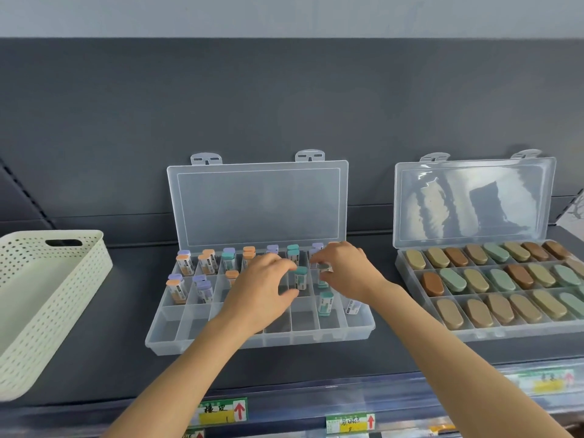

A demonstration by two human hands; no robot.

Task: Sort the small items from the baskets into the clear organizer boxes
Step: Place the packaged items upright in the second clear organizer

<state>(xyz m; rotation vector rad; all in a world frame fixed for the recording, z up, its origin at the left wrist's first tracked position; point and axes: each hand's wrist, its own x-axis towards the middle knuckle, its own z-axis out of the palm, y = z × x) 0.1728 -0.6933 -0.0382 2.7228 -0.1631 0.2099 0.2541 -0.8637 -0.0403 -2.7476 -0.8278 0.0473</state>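
Reaching across the shelf (316,368), past the basket (47,311) at my left, I am working in the middle row of the left box (221,341). My left hand (262,289) is curling its fingers around an eraser (301,278), teal-capped and standing in its cell. My right hand (346,270) is pinching a small piece (324,267) just beside it, too hidden to name. Next, I judge, I am needing to seat both squarely and let go.
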